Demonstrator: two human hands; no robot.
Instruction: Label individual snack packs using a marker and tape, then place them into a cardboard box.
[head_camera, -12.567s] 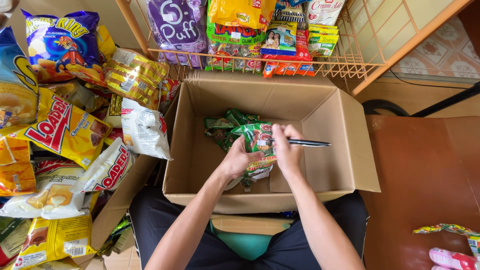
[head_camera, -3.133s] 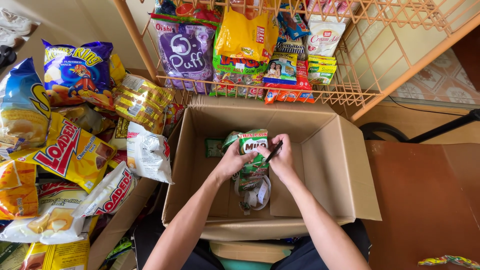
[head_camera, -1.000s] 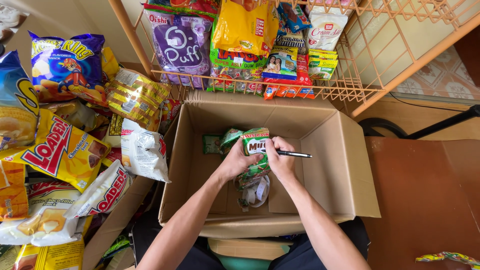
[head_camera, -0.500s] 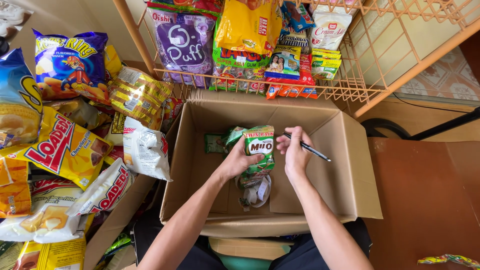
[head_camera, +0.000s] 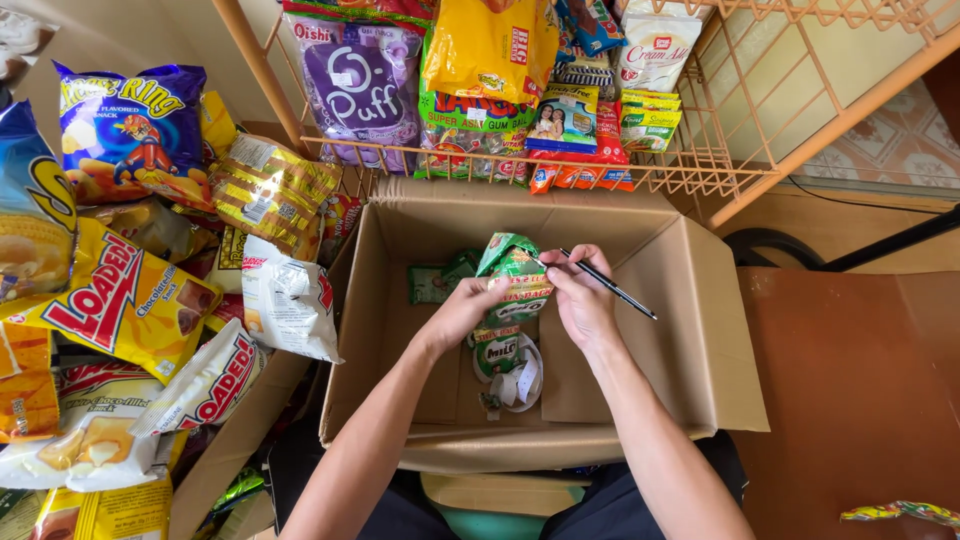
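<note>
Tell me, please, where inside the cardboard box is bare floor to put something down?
In the cardboard box, the floor is bare right of the right hand, to the right wall. A smaller bare patch lies left of the left hand. The middle is crowded with the green sachet strip.

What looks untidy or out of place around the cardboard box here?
Snack bags at left lie in a loose heap, some tilted against the cardboard box. Inside it, both hands hold a green sachet strip that hangs crumpled.
</note>
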